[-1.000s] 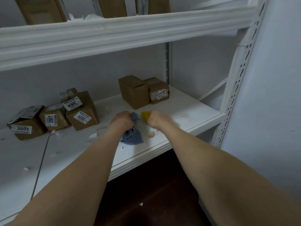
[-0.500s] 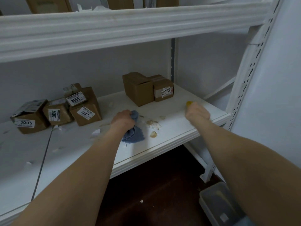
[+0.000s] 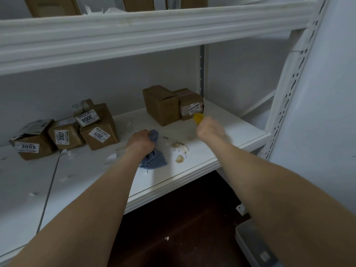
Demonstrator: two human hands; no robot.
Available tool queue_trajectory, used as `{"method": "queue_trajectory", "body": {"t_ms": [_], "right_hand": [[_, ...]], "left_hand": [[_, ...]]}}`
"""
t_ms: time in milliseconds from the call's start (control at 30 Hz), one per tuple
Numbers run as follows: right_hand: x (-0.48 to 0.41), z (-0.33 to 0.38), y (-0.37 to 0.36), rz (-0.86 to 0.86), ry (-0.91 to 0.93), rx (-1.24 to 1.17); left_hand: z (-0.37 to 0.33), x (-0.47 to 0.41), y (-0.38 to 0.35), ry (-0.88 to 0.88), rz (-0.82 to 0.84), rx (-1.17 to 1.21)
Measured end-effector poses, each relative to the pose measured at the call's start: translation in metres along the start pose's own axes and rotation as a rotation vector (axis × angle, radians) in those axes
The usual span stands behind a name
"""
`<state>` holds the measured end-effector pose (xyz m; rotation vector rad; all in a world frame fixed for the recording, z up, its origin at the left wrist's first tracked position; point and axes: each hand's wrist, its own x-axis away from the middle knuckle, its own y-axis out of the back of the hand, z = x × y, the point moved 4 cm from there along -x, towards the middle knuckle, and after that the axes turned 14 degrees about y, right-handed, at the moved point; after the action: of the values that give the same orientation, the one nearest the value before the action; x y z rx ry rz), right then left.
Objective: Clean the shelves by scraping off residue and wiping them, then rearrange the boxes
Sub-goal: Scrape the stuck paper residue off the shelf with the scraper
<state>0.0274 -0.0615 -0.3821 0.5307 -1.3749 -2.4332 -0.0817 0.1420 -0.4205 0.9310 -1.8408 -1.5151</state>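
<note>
My left hand (image 3: 140, 142) grips a crumpled blue cloth (image 3: 154, 158) pressed onto the white shelf (image 3: 212, 155). Just right of the cloth lie brownish flakes of scraped residue (image 3: 180, 150). My right hand (image 3: 210, 130), blurred by motion, holds a yellow scraper (image 3: 198, 117) whose tip points toward the back, close to a labelled brown box (image 3: 190, 106). A taller plain brown box (image 3: 160, 105) stands beside that one. At the back left sit several labelled boxes: 3005 (image 3: 31, 140), 2007 (image 3: 64, 135), 2011 (image 3: 99, 133) and 3004 (image 3: 87, 117).
White paper scraps (image 3: 110, 158) are scattered over the left part of the shelf. An upper shelf beam (image 3: 154, 31) spans overhead with boxes on it. A perforated upright post (image 3: 285, 97) bounds the right end. A grey bin (image 3: 254, 245) sits on the dark floor below.
My right hand swung from beside the cloth out to the shelf's right edge, then back inward toward the labelled box. The residue flakes came into view. My left hand stayed on the cloth.
</note>
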Motion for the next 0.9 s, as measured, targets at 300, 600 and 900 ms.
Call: {"method": "queue_trajectory", "body": {"t_ms": [300,600,900], "right_hand": [[0.011,0.012,-0.027,0.184,0.090,0.080],[-0.003,0.050,-0.035,0.247,0.218,-0.181],[-0.017,0.031,-0.056,0.265,0.141,-0.027]], "left_hand": [[0.008,-0.002,-0.004,0.009,0.050,-0.048],[0.012,0.001,0.003,-0.004,0.026,-0.031],[0.031,-0.005,0.008,-0.025,-0.010,-0.019]]}}
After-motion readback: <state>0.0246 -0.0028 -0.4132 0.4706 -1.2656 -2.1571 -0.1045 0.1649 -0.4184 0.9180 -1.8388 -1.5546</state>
